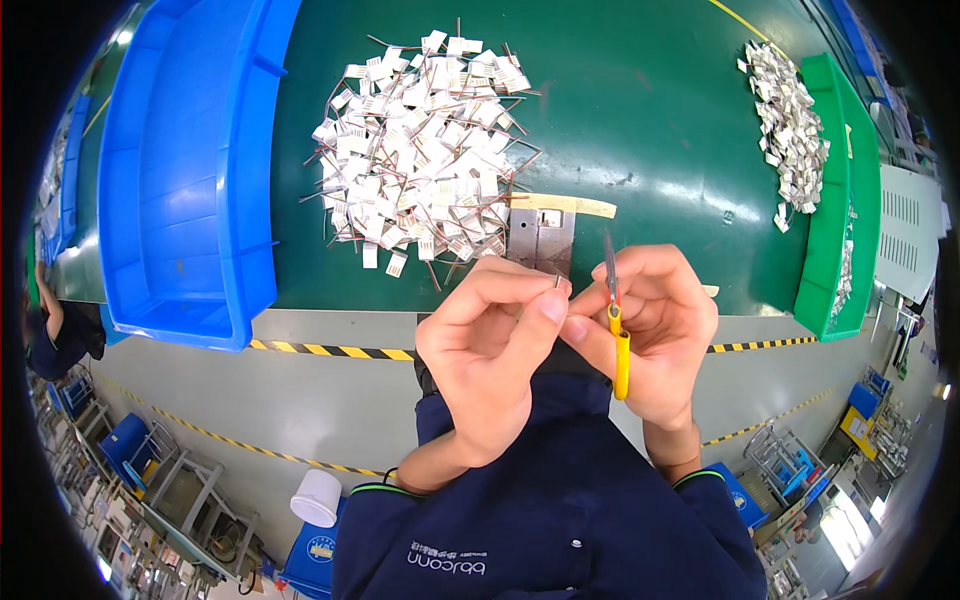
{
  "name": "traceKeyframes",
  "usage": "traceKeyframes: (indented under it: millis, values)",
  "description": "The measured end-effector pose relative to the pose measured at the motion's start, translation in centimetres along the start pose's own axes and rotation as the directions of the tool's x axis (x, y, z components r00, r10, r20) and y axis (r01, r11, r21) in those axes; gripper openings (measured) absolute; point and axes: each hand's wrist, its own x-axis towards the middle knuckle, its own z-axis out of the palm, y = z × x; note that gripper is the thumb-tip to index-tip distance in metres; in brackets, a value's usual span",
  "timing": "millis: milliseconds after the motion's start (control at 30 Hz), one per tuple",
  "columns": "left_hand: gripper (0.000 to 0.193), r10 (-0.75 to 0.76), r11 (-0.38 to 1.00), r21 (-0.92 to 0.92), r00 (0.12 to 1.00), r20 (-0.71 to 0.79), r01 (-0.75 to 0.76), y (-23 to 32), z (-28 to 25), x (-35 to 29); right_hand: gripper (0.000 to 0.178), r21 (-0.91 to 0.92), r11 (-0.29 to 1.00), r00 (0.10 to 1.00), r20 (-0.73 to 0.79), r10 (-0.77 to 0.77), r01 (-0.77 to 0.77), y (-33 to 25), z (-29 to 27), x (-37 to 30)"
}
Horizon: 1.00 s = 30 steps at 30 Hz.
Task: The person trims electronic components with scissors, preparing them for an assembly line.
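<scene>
My left hand (490, 350) is closed in a pinch, thumb against forefinger, just in front of the green table's near edge. A tiny piece shows at its fingertips, too small to name. Close beside it, my right hand (655, 330) is wrapped round yellow-handled snips (622, 362), whose narrow metal blades point away from me. The two hands nearly meet at the fingertips. Beyond them a small metal block (541, 245) sits on the table, with a strip of beige tape (563, 205) across its far part. A large heap of white connectors with short dark wires (420, 150) lies farther left.
A big blue bin (175, 180) stands at the left of the table (660, 130). On the right, more small white pieces (790, 130) lie beside a green tray (845, 270). Behind that is a pale vented box (908, 230). A white bucket (316, 498) stands lower left.
</scene>
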Motion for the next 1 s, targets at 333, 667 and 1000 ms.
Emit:
traceKeyframes:
  millis: [333,667,1000]
  values:
    - [0.006,-0.029,0.997,0.075,0.999,0.046,0.026,0.8,-0.3,-0.1,0.035,0.011,0.999,0.995,0.082,0.050,-0.051,-0.3,-0.7,-0.1]
    - [0.004,-0.077,0.997,-0.008,0.992,0.100,0.078,1.6,-0.6,-0.4,0.031,0.051,0.949,0.868,0.423,0.261,-0.310,-2.3,-4.2,1.7]
    - [0.005,-0.121,0.993,0.008,0.981,0.153,0.121,1.5,-0.3,-0.7,0.016,0.083,0.827,0.750,0.477,0.457,-0.557,-2.8,-4.8,1.9]
